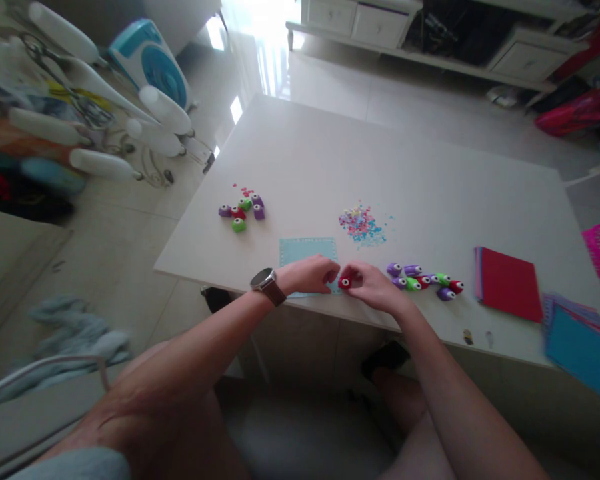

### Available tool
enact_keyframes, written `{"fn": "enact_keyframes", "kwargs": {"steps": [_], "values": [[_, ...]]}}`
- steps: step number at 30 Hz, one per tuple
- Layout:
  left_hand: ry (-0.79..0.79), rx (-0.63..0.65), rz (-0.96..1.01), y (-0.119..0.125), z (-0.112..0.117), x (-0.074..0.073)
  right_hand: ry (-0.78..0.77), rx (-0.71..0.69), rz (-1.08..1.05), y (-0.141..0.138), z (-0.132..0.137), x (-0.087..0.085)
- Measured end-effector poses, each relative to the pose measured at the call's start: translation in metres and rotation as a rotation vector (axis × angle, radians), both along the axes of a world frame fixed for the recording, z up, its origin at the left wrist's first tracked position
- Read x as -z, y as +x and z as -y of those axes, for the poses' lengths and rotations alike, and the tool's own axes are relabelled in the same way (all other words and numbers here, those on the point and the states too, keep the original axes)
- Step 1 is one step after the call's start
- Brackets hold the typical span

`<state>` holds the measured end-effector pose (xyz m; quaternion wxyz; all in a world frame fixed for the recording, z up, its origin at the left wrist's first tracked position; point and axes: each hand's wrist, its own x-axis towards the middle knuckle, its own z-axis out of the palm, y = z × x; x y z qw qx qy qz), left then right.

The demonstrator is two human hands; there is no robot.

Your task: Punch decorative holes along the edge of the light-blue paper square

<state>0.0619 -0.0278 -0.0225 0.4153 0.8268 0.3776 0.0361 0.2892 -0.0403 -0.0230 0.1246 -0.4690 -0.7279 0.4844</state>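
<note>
In my right hand is a small red craft punch with a white round button, gripped at the right edge of a light blue paper sheet. Small punched marks line the sheet's border. My left hand, with a watch on its wrist, lies over the sheet with curled fingers; whatever they pinch is hidden. Just right of my right hand sits a group of purple, green and red craft punches. Beyond the sheet is a heap of colourful paper confetti.
More craft punches stand at the left of the white table, beside a few red paper bits. A red paper stack and a blue-topped stack lie at the right. Two small items rest near the front edge.
</note>
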Motion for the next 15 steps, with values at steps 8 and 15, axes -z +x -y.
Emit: {"fn": "enact_keyframes", "kwargs": {"steps": [8,15], "values": [[0.117,-0.076,-0.224,-0.005,0.003,0.006,-0.088,0.069,0.068,0.007,-0.006,-0.009],[0.13,-0.061,-0.229,-0.004,0.002,0.011,-0.177,0.045,0.026,0.003,-0.004,-0.009]]}}
